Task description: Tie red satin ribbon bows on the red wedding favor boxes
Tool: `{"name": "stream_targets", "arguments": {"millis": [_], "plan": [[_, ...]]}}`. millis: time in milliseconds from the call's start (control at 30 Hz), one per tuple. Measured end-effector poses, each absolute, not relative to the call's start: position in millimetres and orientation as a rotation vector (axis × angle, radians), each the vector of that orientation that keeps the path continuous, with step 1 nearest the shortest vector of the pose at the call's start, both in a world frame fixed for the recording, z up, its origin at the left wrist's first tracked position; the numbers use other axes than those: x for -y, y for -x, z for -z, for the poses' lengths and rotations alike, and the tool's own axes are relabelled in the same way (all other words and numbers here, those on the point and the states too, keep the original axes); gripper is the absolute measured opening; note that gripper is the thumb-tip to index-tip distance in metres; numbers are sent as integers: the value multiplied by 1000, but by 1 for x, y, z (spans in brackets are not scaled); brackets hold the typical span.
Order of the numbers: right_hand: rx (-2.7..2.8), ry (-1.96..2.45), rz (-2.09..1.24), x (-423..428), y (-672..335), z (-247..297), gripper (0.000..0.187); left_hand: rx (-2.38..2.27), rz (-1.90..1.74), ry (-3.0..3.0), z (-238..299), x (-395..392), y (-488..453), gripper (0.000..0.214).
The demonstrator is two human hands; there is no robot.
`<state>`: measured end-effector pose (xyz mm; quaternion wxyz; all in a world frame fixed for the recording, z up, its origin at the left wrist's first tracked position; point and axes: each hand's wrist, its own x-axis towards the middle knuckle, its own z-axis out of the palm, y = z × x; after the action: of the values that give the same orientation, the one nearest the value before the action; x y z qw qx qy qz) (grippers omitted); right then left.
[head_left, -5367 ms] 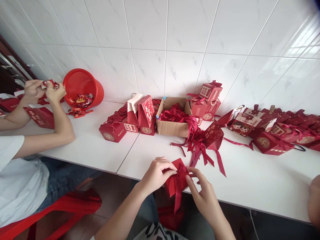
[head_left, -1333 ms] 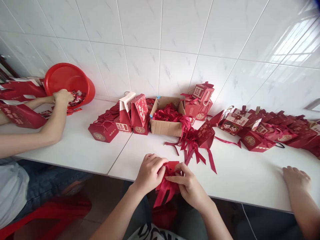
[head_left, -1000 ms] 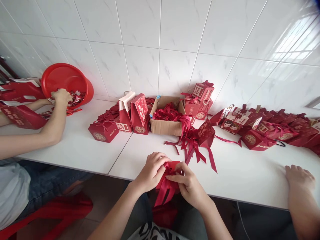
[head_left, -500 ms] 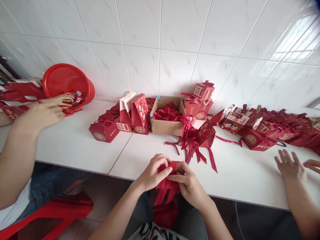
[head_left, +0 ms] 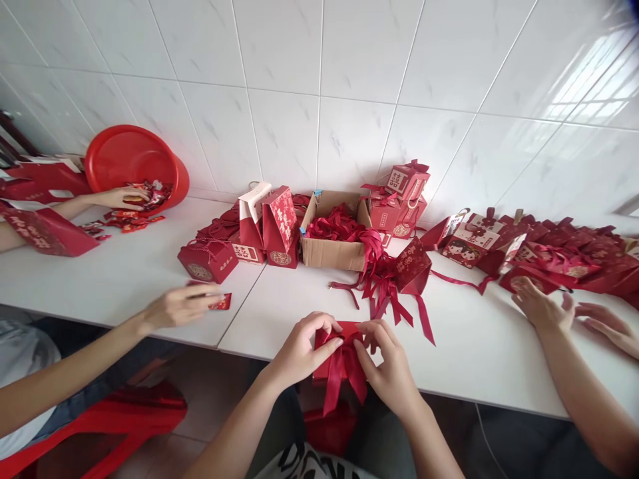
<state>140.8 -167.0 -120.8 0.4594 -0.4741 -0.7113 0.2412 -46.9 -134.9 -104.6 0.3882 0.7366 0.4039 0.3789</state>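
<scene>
At the table's front edge, a small red gift box sits between my two hands, with a dark red ribbon on it. The ribbon forms a bow at the top, and its two tails hang down the near side. My left hand pinches the ribbon at the left of the knot, thumb against fingers. From the other side my right hand grips the bow's right part between thumb and fingers. The knot itself is partly covered by my fingertips.
Beyond stands a cardboard box of ribbons, some spilling over a red gift box. Finished-looking red boxes line the wall. At left are a tipped red basin of sweets and a co-worker's hand; at right, another person's hand.
The bow loops and tails have spread, and my right hand has shifted slightly right. A left co-worker's hand now reaches a red packet on the table. The right person's hands moved to a box.
</scene>
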Motion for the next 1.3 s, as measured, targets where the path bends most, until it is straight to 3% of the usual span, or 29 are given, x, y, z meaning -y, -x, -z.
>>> {"name": "stream_targets", "arguments": {"millis": [67,167,533,1300], "plan": [[1710,1252,-605,167,-143,123,10,-1033,-980,-1857,105,137,45,17],[1677,1278,-659,167,-144,124,18,-1030,-1025,-1825,107,139,41,12],[1418,1299,-995,170,-141,127,32,-1104,-1122,-1788,116,143,25,33],[1333,1372,-1074,170,-161,131,38,-1136,-1015,-1666,113,146,23,35]]}}
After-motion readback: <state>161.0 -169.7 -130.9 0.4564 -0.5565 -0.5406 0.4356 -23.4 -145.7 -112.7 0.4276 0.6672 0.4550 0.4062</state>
